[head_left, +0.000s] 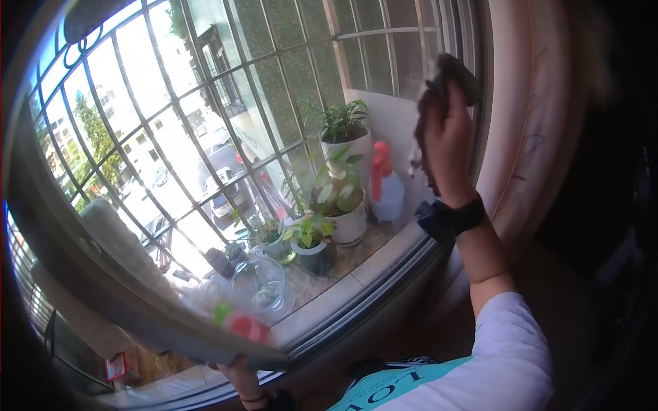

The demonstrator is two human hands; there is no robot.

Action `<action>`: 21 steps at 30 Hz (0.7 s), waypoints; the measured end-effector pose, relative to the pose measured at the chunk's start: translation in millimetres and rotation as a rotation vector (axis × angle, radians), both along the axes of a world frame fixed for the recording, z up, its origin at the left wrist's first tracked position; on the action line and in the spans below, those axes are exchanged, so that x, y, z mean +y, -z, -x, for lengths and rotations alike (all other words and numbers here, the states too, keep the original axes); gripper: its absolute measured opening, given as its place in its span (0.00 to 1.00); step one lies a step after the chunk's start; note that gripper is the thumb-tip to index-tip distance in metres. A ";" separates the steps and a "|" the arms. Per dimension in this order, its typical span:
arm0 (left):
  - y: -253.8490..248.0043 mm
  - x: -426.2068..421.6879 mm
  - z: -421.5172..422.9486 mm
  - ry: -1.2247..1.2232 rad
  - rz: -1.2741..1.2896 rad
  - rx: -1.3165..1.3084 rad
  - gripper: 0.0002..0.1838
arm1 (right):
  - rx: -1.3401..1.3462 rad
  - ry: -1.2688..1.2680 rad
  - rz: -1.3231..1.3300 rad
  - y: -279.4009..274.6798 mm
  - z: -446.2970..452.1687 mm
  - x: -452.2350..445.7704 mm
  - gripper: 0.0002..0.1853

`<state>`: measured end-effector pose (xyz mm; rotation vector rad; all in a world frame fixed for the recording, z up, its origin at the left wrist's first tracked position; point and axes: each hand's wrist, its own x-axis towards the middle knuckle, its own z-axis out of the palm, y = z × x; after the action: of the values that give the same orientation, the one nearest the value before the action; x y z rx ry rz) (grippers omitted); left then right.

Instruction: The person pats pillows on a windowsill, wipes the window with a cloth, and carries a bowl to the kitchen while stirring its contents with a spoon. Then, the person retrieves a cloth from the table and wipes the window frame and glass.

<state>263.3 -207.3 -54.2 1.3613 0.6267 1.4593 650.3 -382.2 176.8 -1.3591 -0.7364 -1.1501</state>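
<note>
My right hand [451, 147] is raised at the right side of the window, closed around a dark, crumpled cloth [458, 74]. The cloth is blurred and close to the right window frame [483, 82]; whether it touches cannot be seen. Low in the view, my left hand [240, 378] grips the bottom edge of the open window sash [164, 327], its fingers partly hidden behind it. A dark watch [466, 214] sits on my right wrist.
Beyond the sill are potted plants [346, 226], a spray bottle [388, 185] with a red head, and a clear glass bowl [260, 284]. Metal bars [179, 109] close off the outside. A blurred red and green item [247, 327] lies near the sash.
</note>
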 end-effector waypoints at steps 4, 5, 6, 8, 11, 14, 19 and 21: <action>-0.1 2.9 4.7 0.037 -0.057 0.065 0.25 | -0.385 -0.211 0.414 -13.9 114.3 38.3 0.20; -1.9 -1.3 2.6 0.050 -0.049 0.065 0.25 | -0.536 -0.333 0.374 -10.6 134.2 53.6 0.18; -6.2 -5.6 2.5 0.033 -0.026 0.055 0.25 | -0.805 -0.420 0.338 -6.1 140.6 72.3 0.16; -26.6 -16.4 -0.9 0.107 0.010 0.035 0.26 | -0.809 -0.416 0.496 -3.3 143.5 55.4 0.15; -25.4 -13.3 -0.4 0.155 0.032 0.016 0.28 | -0.777 -0.194 0.543 -27.4 107.6 54.8 0.19; -22.1 -16.2 -6.0 0.117 0.071 -0.053 0.30 | -0.638 -0.178 0.252 -51.0 41.3 24.0 0.21; -22.9 -18.3 3.3 0.169 0.144 -0.010 0.31 | -0.045 0.305 0.188 -85.5 -41.5 -40.2 0.09; -24.3 -18.6 -5.2 -0.050 -0.045 0.048 0.37 | -0.047 0.046 0.014 -69.8 -75.1 -45.3 0.12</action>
<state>268.6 -226.0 -29.9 1.4279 0.6663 1.4920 725.4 -427.5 246.6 -1.3708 -0.7519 -1.2186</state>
